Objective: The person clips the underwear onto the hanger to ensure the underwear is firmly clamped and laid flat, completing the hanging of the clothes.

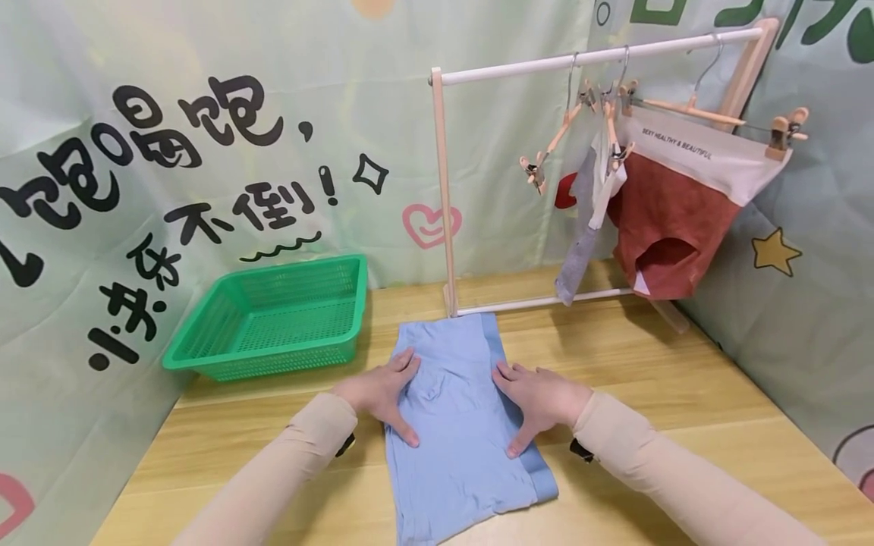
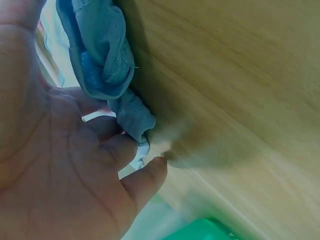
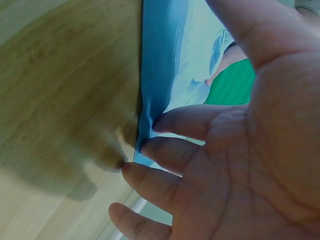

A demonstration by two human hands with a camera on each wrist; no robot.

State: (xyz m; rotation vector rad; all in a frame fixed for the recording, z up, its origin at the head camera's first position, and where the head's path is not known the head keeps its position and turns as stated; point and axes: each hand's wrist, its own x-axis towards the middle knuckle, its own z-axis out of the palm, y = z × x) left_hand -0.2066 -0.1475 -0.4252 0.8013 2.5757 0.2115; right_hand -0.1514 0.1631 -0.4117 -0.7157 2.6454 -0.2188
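Observation:
Light blue underpants (image 1: pixel 451 425), folded to a long strip, lie flat on the wooden table, with the darker waistband (image 3: pixel 162 55) along the right side. My left hand (image 1: pixel 382 390) rests at their left edge, thumb and fingers spread over the cloth. In the left wrist view, bunched layers of that edge (image 2: pixel 102 55) show beside the fingers. Across from it, my right hand (image 1: pixel 542 402) touches the waistband side, its thumb and fingers apart. The right wrist view has its fingertips (image 3: pixel 150 147) against the band. Neither hand is curled round the fabric.
A green plastic basket (image 1: pixel 273 318) stands at the back left. Behind the underpants is a clothes rack (image 1: pixel 442 189) with several clip hangers; red-brown underpants (image 1: pixel 662 205) and a grey piece of clothing (image 1: pixel 580 227) hang there. Printed cloth walls (image 1: pixel 328 45) enclose the table (image 1: pixel 273 447).

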